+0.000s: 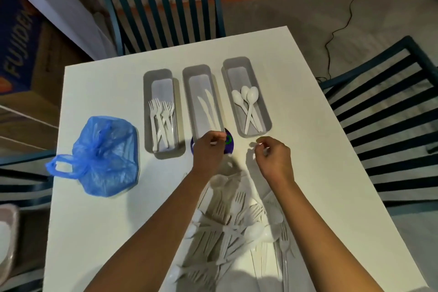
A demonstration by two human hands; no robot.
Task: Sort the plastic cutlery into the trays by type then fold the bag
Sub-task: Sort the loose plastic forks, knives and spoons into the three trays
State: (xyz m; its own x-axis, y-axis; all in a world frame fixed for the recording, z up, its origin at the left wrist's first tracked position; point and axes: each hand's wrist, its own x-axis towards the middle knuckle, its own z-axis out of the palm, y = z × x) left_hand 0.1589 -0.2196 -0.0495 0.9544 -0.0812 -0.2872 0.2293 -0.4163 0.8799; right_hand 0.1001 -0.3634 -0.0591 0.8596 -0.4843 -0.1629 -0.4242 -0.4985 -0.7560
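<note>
Surface (pixel 94 232) was white, with chairs on three sides. Clear bag (pixel 237 232) of mixed plastic cutlery lay at the near edge, blue bag (pixel 104 159) to its left. Three grey trays stood beyond in a row: fork tray (pixel 148 111), knife tray (pixel 189 92), spoon tray (pixel 228 87). Left hand (pixel 208 152) and right hand (pixel 272 156), apart, each pinched the clear bag's top edge just before the trays.

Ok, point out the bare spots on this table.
Bare: the table right of the spoon tray, the strip beyond all three trays, and the near left below the blue bag. Crowded: the clear bag of cutlery under both hands.
</note>
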